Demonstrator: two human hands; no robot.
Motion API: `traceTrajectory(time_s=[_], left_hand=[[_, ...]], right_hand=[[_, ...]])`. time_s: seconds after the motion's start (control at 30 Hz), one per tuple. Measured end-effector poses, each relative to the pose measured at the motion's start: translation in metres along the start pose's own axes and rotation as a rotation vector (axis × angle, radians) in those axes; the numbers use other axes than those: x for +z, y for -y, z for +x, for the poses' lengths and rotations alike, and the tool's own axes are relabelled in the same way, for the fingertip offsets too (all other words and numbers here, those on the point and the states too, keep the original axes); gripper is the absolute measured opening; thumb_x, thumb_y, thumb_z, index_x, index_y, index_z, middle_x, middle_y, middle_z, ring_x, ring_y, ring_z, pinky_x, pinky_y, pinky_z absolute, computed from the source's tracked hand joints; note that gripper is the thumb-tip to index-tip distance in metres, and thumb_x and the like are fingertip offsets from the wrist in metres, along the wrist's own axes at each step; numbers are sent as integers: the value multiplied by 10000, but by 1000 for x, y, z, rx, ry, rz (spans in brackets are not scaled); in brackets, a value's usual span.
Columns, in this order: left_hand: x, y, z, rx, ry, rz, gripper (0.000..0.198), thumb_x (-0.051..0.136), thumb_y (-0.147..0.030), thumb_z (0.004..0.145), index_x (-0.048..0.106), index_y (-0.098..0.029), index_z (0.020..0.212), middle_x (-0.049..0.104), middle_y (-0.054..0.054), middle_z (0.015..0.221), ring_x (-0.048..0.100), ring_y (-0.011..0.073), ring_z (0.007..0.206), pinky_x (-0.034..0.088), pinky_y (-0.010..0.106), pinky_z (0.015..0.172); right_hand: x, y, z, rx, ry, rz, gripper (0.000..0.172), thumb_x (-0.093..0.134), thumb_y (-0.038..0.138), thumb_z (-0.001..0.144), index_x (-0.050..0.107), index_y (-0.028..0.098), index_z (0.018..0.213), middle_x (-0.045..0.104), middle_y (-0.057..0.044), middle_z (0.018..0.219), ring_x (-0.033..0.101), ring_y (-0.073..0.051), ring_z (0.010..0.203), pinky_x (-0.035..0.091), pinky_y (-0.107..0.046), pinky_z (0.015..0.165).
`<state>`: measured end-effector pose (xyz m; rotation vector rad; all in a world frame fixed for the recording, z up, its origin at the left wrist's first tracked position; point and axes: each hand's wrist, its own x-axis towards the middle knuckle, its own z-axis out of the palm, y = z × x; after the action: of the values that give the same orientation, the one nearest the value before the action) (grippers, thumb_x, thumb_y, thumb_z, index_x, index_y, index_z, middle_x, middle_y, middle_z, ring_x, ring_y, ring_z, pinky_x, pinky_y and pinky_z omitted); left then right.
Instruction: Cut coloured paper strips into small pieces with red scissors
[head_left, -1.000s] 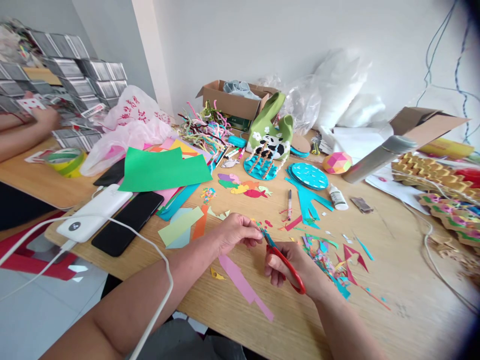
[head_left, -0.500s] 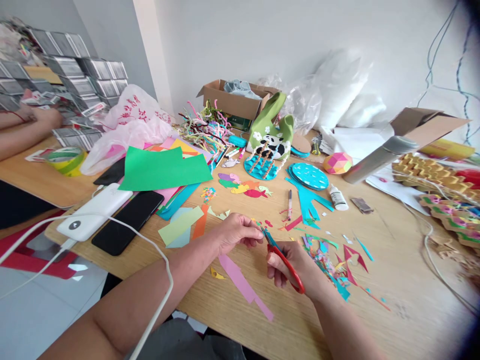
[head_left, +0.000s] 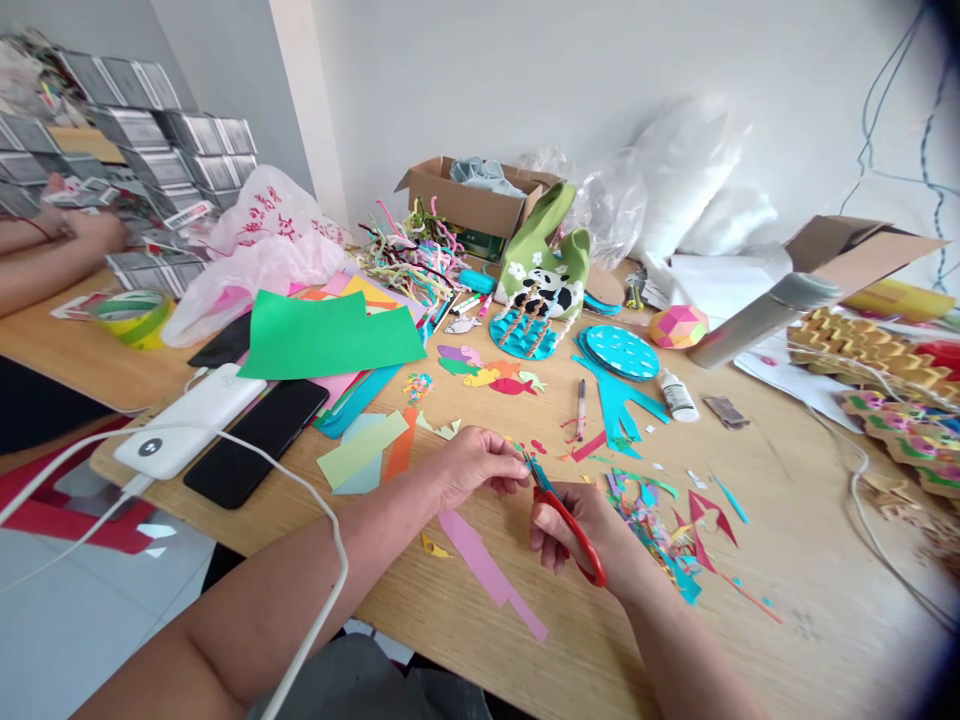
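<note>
Red-handled scissors (head_left: 581, 540) are in my right hand (head_left: 574, 530), with the blades pointing up-left to the fingertips of my left hand (head_left: 484, 468). The fingers of my left hand are pinched together; whatever they hold is too small to make out. Under my left wrist a pink paper strip (head_left: 484, 565) sticks out toward the table's front edge. Beyond the hands lie colourful paper fish (head_left: 512, 385) and small red cut pieces (head_left: 538, 447). A heap of paper scraps (head_left: 652, 525) lies right of my right hand.
Green paper (head_left: 322, 338), a black phone (head_left: 255, 440) and a white power bank (head_left: 187, 420) with a cable crossing my left arm are at left. A glue bottle (head_left: 679, 397) and a grey flask (head_left: 761, 320) stand or lie at right. Another person's hands (head_left: 90, 235) show far left.
My right hand and the scissors have shifted very slightly left. My left hand stays pinched in nearly the same place.
</note>
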<state>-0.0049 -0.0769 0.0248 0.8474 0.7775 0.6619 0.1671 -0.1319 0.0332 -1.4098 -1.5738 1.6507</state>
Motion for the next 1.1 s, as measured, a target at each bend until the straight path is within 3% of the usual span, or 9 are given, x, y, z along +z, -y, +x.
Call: traceTrajectory(time_s=[0.33, 1.1], left_hand=[[-3, 3, 2, 3, 3, 9, 213, 729, -240, 537, 626, -94, 654, 606, 9, 566, 525, 73, 475, 402, 229, 541], [-1, 2, 1, 42, -24, -18, 216, 733, -245, 542, 624, -98, 657, 588, 3, 548, 520, 78, 479, 408, 226, 525]], right_hand=[[-1, 0, -2, 22, -3, 29, 439, 678, 542, 668, 537, 132, 601, 593, -14, 493, 558, -97, 365, 398, -150, 332], [1, 1, -1, 51, -33, 33, 477, 655, 590, 655, 531, 134, 590, 597, -22, 492, 570, -111, 370, 414, -166, 329]])
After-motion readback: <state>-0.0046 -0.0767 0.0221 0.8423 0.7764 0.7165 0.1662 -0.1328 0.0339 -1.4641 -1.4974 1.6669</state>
